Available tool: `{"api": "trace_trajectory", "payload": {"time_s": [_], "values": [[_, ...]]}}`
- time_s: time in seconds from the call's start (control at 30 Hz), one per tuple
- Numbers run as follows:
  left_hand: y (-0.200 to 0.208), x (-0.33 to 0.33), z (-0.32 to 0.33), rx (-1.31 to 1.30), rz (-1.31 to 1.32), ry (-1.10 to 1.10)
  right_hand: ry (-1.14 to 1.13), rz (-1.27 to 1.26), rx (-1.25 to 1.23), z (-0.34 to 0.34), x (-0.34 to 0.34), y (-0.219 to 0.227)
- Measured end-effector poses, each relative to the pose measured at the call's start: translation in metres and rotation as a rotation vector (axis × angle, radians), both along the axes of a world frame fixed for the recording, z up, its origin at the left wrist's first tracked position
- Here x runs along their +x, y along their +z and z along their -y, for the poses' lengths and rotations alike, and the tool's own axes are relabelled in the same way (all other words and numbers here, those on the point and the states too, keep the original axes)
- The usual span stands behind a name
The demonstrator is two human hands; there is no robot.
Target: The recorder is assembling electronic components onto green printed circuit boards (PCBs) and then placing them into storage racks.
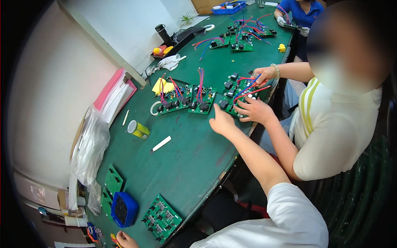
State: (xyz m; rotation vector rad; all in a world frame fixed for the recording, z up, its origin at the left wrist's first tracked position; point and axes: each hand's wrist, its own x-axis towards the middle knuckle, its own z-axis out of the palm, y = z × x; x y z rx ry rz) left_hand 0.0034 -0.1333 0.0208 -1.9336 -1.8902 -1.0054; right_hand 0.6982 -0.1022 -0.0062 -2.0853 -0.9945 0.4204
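My right hand (223,122) reaches far across the green table, its index finger stretched toward a green circuit board (228,96) with red and blue wires. It holds nothing. A co-worker's two hands (257,110) are on that same board, one of them among its wires. At the bottom edge my left hand (127,240), partly cut off, has its fingers curled at a small tool with red and yellow handles (115,239). Right of it lies a circuit board (162,218) with black parts. Beside that stands a blue bin (133,205) full of small black pieces.
Two wired boards (202,100) lie left of the co-worker's board. Nearer are a white-handled blade (161,144) and a yellow-green tub (139,129). Plastic bags (89,144) and papers line the wall side. More wired boards (242,40) and another person are at the far end.
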Motion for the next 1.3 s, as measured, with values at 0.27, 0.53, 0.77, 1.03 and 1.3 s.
{"api": "trace_trajectory", "payload": {"time_s": [0.27,0.53,0.77,1.03,1.3], "values": [[0.018,0.035,0.003,-0.039,-0.064,0.062,0.361,-0.132,0.369,0.051,-0.082,-0.037],[-0.005,0.019,-0.010,-0.058,0.206,-0.098,0.612,-0.178,0.412,0.074,-0.151,-0.033],[-0.018,0.002,0.001,0.018,0.237,-0.130,0.709,-0.143,0.407,0.080,-0.195,-0.037],[-0.032,-0.013,0.023,-0.128,0.671,-0.083,0.708,-0.179,0.322,0.086,-0.229,-0.042],[0.004,0.065,-0.012,-0.259,0.903,-0.352,0.592,-0.238,0.207,0.064,-0.241,-0.017]]}}
